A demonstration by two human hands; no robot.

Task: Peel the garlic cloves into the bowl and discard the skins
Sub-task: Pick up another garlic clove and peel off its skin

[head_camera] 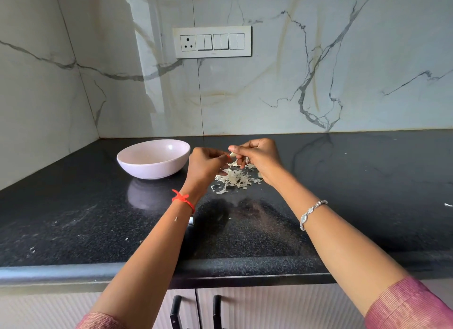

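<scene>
Pink sleeves (411, 304) at the counter's edge, both forearms reaching out, mid-peel over the scraps.

The right hand (257, 157) pinches a garlic clove (232, 155) between thumb and curled fingers, lifted just above the black countertop (355, 181). The left hand (206, 166) comes in with fingertips curled tight at the clove's near end, and I'd judge it is nipping the skin to strip it. They work right over the heap of papery skins (235, 179), so loose flakes land on one pile, easy to gather and bin. The pale pink bowl (147, 170) stands just to the left, a short drop away once the clove is bare. No cloves show in the part of its inside in view. Watch those light skins, which could scatter easily.
</scene>
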